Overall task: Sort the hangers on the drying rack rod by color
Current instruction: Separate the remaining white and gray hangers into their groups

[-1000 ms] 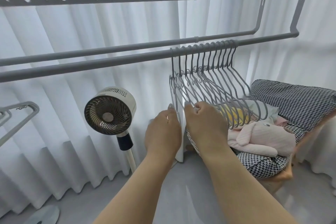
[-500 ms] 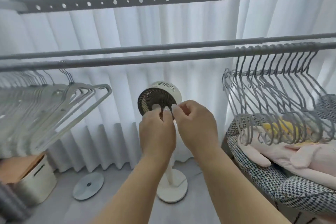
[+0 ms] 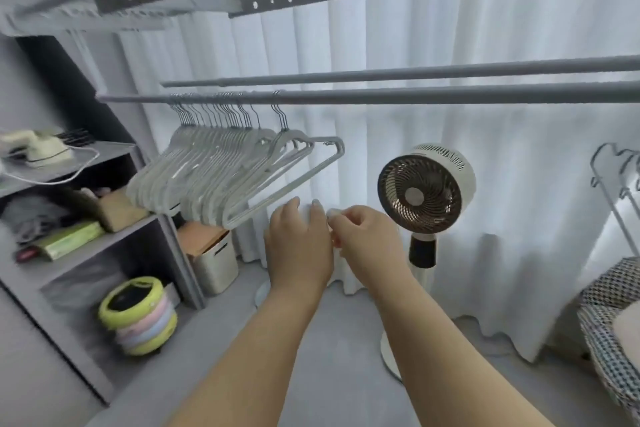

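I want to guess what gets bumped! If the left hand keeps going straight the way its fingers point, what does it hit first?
Probably the white curtain. The left hand points up and away, just right of the pale hangers, so it likely misses them. Depth is hard to judge, though, and the nearest hanger's corner is close.

Both forearms are bare, with no sleeves, and pale polished fingernails (image 3: 317, 202).

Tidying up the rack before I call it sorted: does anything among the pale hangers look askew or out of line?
Mostly neat. The pale grey plastic hangers hang bunched on the grey metal rod, but the rightmost pale hanger sits slightly apart, its hook spaced from the rest. Nothing looks damaged or fallen.
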`<state>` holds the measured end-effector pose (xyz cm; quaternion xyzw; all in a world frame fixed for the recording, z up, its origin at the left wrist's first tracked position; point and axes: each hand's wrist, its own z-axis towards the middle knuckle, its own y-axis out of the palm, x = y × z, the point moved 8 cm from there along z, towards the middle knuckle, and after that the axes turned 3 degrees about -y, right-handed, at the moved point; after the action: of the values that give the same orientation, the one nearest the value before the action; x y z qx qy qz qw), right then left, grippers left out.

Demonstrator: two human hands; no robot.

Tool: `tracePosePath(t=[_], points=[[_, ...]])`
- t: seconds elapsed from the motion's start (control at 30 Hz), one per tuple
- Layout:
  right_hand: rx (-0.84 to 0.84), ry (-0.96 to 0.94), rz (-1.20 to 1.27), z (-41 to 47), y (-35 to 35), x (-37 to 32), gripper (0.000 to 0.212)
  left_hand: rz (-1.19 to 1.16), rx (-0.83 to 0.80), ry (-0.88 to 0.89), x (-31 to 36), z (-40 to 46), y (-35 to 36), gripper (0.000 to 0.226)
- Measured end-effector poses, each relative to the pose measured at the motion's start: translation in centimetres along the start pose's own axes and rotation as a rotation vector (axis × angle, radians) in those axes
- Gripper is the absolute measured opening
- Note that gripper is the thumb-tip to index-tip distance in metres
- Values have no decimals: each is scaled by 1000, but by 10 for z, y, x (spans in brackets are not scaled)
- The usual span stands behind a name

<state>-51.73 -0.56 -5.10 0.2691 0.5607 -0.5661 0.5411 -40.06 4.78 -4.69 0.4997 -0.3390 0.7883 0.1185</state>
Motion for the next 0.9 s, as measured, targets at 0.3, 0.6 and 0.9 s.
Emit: tracePosePath(t=[0.3,0.6,0.9], points=[[-104,69,112,25,72,4,46,-30,102,17,-31,42,-48,47],[-77,247,282,81,163,9,33,-23,-7,57,-62,121,-80,54],[66,342,409,134,207,1,36,-23,-236,75,-75,156,-78,57]])
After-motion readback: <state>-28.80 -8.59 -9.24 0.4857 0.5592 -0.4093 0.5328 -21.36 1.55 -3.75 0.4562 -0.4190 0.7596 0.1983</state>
